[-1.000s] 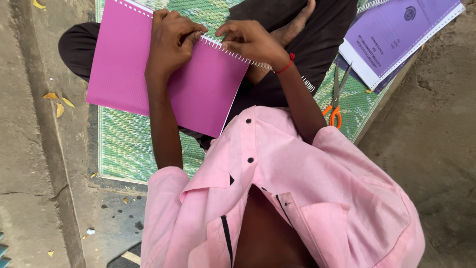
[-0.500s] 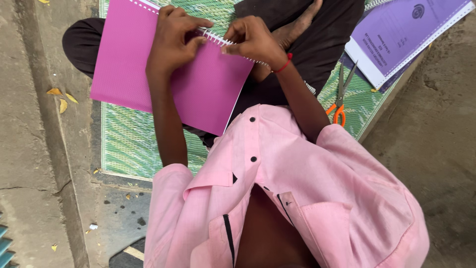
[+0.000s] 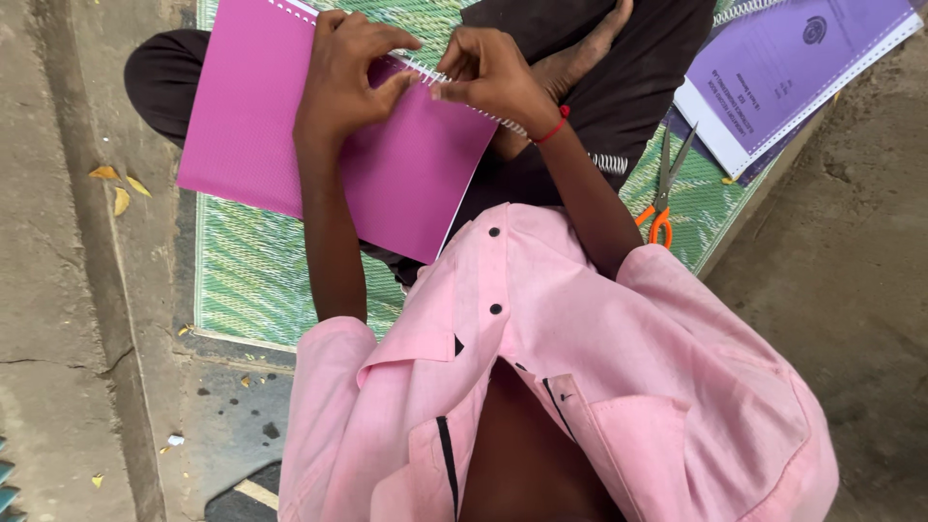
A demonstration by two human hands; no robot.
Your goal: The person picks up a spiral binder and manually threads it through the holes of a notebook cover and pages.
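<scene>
A pink spiral-bound booklet [image 3: 290, 135] rests on my lap, its white wire coil [image 3: 483, 111] running along the upper right edge. My left hand [image 3: 350, 72] lies on the cover, thumb and fingers pinching the coil near its top. My right hand [image 3: 493, 75], with a red thread around the wrist, pinches the same coil just to the right. The fingertips of both hands nearly touch. The coil's loose end [image 3: 609, 162] sticks out past the booklet over my dark trousers.
I sit cross-legged on a green woven mat [image 3: 251, 280] laid on a concrete floor [image 3: 68, 319]. Scissors with orange handles [image 3: 663, 193] lie on the mat at right. Purple bound booklets [image 3: 783, 72] are stacked at the upper right. Dry leaves [image 3: 118, 188] lie at left.
Both hands stay on the coil while their fingers draw closer together. The booklet sits slightly further right in view.
</scene>
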